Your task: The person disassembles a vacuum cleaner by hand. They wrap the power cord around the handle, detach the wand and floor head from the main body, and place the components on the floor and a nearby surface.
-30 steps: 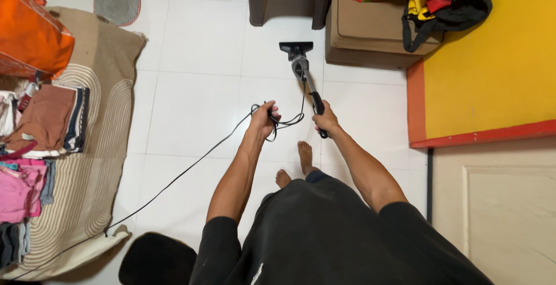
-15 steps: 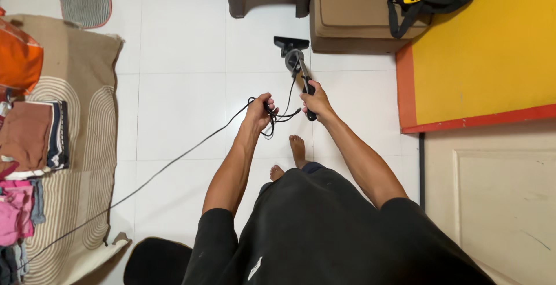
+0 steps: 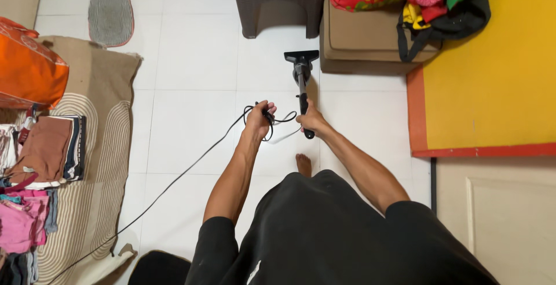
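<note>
Both hands grip: right hand (image 3: 311,121) the vacuum wand (image 3: 302,91), left hand (image 3: 259,120) coiled cord (image 3: 174,184) (nozzle near the stool (image 3: 278,1)).

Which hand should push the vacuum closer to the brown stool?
The right hand, probably. It already grips the vacuum wand, whose nozzle points toward the brown stool. The left hand is busy holding the looped black cord.

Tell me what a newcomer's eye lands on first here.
First, the black stick vacuum at centre on the white tiled floor, gripped by the right hand, while the left hand holds its looped black cord. Next, the orange bag at far left and the yellow mat at right.
</note>
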